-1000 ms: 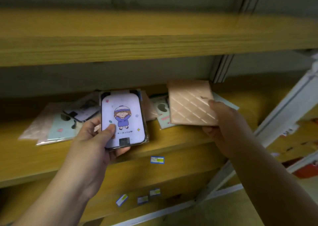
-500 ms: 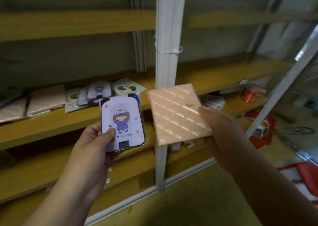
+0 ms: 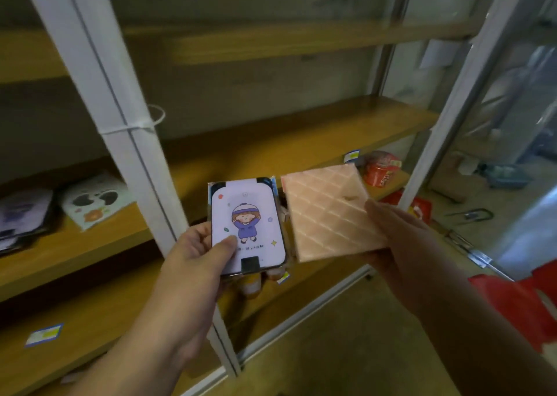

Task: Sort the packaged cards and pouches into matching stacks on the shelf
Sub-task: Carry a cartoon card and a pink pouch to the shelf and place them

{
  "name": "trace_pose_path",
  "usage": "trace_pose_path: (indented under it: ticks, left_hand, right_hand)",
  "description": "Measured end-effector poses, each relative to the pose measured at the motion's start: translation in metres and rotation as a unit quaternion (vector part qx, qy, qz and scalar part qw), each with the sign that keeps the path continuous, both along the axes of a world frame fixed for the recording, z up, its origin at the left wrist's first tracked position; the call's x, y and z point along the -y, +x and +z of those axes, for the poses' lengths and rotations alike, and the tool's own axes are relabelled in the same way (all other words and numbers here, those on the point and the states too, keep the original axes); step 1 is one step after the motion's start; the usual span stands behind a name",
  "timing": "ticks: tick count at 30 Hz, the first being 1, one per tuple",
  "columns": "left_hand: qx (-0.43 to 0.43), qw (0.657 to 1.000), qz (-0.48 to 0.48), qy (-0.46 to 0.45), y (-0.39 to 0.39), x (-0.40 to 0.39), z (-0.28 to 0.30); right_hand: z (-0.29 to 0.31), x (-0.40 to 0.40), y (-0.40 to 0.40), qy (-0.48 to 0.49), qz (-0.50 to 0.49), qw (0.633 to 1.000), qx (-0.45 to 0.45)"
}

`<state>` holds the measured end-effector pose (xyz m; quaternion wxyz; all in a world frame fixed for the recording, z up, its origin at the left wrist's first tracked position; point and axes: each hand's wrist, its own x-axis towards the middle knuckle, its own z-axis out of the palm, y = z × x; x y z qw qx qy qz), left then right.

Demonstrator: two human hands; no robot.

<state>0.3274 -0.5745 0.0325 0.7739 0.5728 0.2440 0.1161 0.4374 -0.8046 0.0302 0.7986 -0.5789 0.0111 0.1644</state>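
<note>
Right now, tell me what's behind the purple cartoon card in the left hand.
Behind the purple cartoon card, the left hand shows fingertips below its bottom edge and clear packaging edges around it. More cards may be stacked underneath, but the front card hides that.

Glossy plastic wraps the cartoon card [image 3: 248,225]; the quilted pink pouch [image 3: 330,211] shines; the shelf [image 3: 271,151] is wood.

Pretty dim and yellowish overall, with cooler daylight coming in from the right. The whole frame is soft with motion blur, worst on the white post [image 3: 126,142] and shelf [image 3: 301,142]. Wide-angle bending leans the uprights outward. Faint glare streaks the pink pouch [image 3: 328,211].
</note>
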Motion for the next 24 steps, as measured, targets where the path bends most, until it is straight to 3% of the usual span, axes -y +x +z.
trace_pose_path:
  ticks: [7,11,18,21,24]
  left_hand:
    - [-0.023,0.999,-0.042,-0.022,0.141,0.018,-0.007]
    - [-0.036,0.999,0.010,0.003,0.215,0.022,-0.015]
    - [-0.040,0.982,0.066,0.175,0.324,0.013,-0.025]
    - [-0.078,0.969,0.054,0.230,0.355,0.017,-0.030]
    - [-0.108,0.947,0.045,0.300,0.372,0.023,-0.032]
  right_hand:
    - [-0.002,0.026,0.120,-0.055,-0.025,0.998,0.000]
    - [-0.004,0.029,0.184,-0.065,-0.041,0.997,-0.014]
    - [-0.020,0.037,0.275,-0.046,-0.018,0.999,-0.013]
    - [-0.025,0.037,0.313,-0.090,-0.003,0.996,-0.004]
    - [-0.031,0.039,0.350,-0.174,0.038,0.981,0.081]
